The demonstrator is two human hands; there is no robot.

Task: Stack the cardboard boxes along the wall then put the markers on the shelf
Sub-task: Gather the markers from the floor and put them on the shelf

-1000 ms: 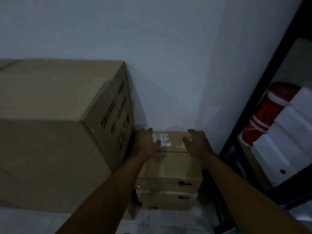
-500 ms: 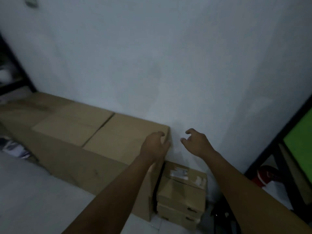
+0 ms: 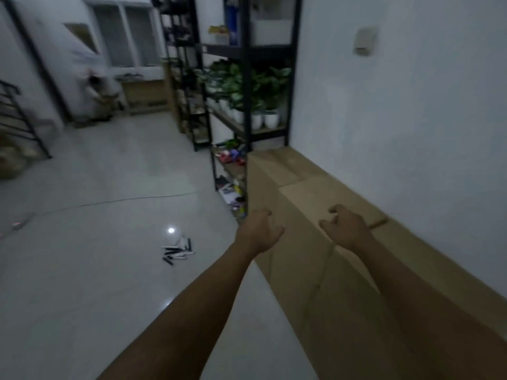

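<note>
Left hand (image 3: 259, 233): centre of the frame, raised in front of the near upper edge of the cardboard boxes (image 3: 323, 204); fingers loosely curled, grip empty, contact with the cardboard cannot be told.

Right hand (image 3: 345, 229): right of centre, above the top face of the boxes; fingers loosely bent and spread, grip half open, holding nothing; whether it touches the top cannot be told.

Cardboard boxes: large, brown, set in a row against the white wall (image 3: 411, 119), running from the lower right of the frame toward the middle.

Markers (image 3: 177, 252): a small scattered heap of dark pens lying on the pale tiled floor (image 3: 96, 215), lower left of centre, well apart from both hands.

Shelf (image 3: 245, 91): black metal frame, upper centre, at the far end of the boxes, carrying potted plants (image 3: 256, 105) in white pots and small mixed items on the lower levels.

Thin cable (image 3: 123, 200): lying across the floor, left of centre.
</note>
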